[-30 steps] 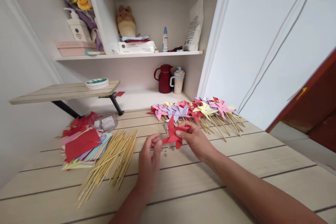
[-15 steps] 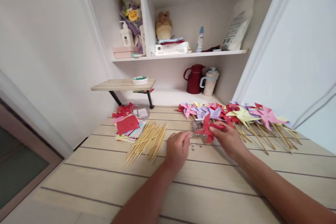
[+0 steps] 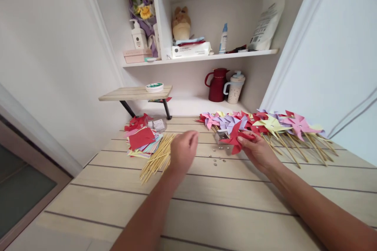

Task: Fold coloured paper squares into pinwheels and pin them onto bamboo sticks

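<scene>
My right hand [image 3: 257, 151] pinches a red paper pinwheel [image 3: 235, 139] by one side, above the table. My left hand [image 3: 184, 151] is closed with curled fingers, slightly blurred, over the right side of a pile of thin wooden sticks [image 3: 156, 160]; whatever its fingers may hold is hidden. Between the hands, several small metal pieces [image 3: 215, 164] lie scattered on the wood. Behind the red pinwheel stands a small clear box [image 3: 220, 137], partly covered by it. Finished pinwheels on sticks, among them a yellow pinwheel [image 3: 272, 125] and a pink pinwheel [image 3: 300, 124], are heaped to the right.
Left of the sticks lies a stack of coloured paper [image 3: 141, 139], with a clear plastic box [image 3: 159, 124] behind it. A small raised wooden stand [image 3: 129, 93] carries a round white tin [image 3: 154, 87]. At the back stand a red jug [image 3: 217, 85] and a tumbler [image 3: 235, 88] under a shelf [image 3: 200, 59].
My left hand has moved left, away from the metal pieces and over the sticks. The right hand keeps hold of the red pinwheel in nearly the same spot. The view has shifted slightly.
</scene>
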`<action>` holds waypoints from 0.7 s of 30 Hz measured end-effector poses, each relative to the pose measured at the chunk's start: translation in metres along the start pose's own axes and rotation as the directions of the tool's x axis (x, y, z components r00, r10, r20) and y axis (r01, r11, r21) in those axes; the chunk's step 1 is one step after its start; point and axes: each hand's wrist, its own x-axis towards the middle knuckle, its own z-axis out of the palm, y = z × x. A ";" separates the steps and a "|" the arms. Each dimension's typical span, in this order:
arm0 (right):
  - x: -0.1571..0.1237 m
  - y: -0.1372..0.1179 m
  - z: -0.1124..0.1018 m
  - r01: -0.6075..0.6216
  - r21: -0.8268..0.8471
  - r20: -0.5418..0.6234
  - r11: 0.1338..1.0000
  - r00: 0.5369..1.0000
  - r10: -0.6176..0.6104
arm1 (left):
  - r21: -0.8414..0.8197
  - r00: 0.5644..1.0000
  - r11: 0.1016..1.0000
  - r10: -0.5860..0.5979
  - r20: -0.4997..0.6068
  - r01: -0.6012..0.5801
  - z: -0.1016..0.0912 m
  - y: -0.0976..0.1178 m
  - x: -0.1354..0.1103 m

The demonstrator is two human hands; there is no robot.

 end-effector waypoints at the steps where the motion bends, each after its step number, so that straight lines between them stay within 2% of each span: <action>1: 0.000 -0.002 0.000 0.000 0.003 -0.008 1.000 1.000 0.000 | 0.034 0.996 0.995 -0.089 0.007 0.088 -0.005 -0.009 0.009; 3: 0.000 -0.005 0.002 -0.002 0.017 -0.020 1.000 1.000 0.003 | 0.158 0.982 0.979 -0.148 0.118 0.128 -0.016 -0.029 0.023; 6: -0.001 -0.009 0.003 -0.001 0.048 -0.017 0.999 1.000 0.001 | 0.398 0.915 0.916 -0.200 0.350 0.048 -0.033 -0.056 0.034; 8: -0.001 -0.011 0.003 0.008 0.050 -0.012 0.999 1.000 -0.008 | 0.442 0.889 0.896 -0.232 0.396 0.037 -0.043 -0.069 0.035; 14: 0.000 -0.009 0.002 -0.006 0.034 -0.040 0.999 0.999 0.007 | 0.541 0.871 0.835 -0.332 0.361 0.094 -0.056 -0.089 0.017; 21: 0.001 -0.007 -0.001 -0.031 0.042 -0.070 0.999 0.997 0.034 | 0.532 0.859 0.842 -0.335 0.387 0.089 -0.062 -0.097 -0.005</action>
